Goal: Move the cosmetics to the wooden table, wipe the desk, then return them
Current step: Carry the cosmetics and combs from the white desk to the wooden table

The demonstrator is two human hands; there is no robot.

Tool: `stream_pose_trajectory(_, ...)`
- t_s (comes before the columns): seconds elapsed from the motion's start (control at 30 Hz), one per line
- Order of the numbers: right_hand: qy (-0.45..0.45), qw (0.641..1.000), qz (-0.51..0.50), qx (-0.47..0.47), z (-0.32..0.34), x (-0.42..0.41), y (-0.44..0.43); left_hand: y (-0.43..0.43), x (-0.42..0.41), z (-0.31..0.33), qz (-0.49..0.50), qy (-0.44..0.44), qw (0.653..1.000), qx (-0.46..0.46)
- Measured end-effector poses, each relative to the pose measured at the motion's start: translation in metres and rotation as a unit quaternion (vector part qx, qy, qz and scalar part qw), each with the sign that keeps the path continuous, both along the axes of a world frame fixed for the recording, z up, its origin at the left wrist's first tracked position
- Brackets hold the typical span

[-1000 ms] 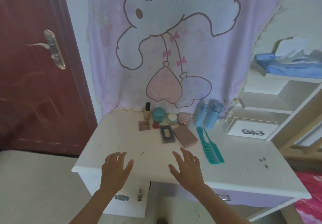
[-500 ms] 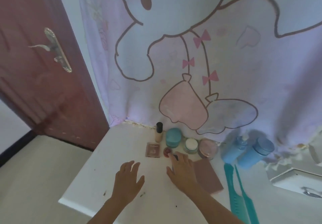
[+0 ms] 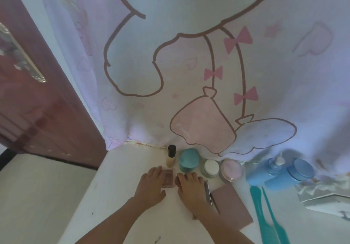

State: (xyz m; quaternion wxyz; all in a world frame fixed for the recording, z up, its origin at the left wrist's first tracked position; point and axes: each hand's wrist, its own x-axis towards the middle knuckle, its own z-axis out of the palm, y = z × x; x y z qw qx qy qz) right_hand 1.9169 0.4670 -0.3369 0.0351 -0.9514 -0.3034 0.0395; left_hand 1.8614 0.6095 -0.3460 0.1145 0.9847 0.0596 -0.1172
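Both hands have come forward to the desk's (image 3: pixel 121 196) back row; the left hand (image 3: pixel 151 187) rests on the pink compact (image 3: pixel 169 177), the right hand (image 3: pixel 190 188) lies just beside the teal jar (image 3: pixel 189 161); whether either grips, I cannot tell; clearing looks just begun.

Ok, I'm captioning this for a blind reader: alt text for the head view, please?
Two bare hands reach over a white desk: the left hand touches a small pink palette, the right hand lies beside it. Behind stand a foundation bottle, jars and blue bottles against a cartoon-print cloth; teal combs lie to the right.
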Motion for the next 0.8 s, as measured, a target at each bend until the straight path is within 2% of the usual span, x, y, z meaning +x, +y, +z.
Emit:
stream_pose_trajectory(0.1, 0.005, 1.0, 0.018, -0.004, -0.006, 0.0, 0.003, 0.005, 0.013, -0.008, -0.025, 0.022, 0.999, 0.022)
stream_pose_trajectory(0.23, 0.01, 0.999, 0.029, 0.013, -0.011, 0.004, 0.002, 0.008, 0.018, -0.004, -0.038, -0.06, 0.997, 0.02)
stream_pose_trajectory(0.3, 0.012, 0.999, 0.036, 0.015, -0.012, 0.003, 0.002, 0.01, 0.019, -0.007, -0.023, -0.079, 0.997, -0.007)
stream_pose_trajectory(0.33, 0.008, 0.999, 0.041, 0.017, -0.013, 0.003, 0.002, 0.01, 0.019, -0.009, -0.018, -0.058, 0.998, -0.014)
stream_pose_trajectory(0.4, -0.002, 0.998, 0.05, 0.03, -0.014, 0.003, 0.001, 0.011, 0.016, -0.013, 0.009, -0.004, 0.999, -0.034)
stream_pose_trajectory(0.5, 0.011, 0.996, 0.063, 0.064, -0.009, 0.003, 0.0, 0.014, 0.004, -0.009, 0.038, 0.002, 0.998, -0.045)
stream_pose_trajectory(0.67, 0.049, 0.986, 0.107, 0.117, 0.013, 0.003, 0.009, 0.018, -0.04, 0.01, 0.113, -0.043, 0.991, -0.048)
stream_pose_trajectory(0.8, 0.089, 0.966, 0.184, 0.158, 0.023, -0.011, 0.035, 0.024, -0.087, 0.026, 0.22, -0.098, 0.969, -0.057)
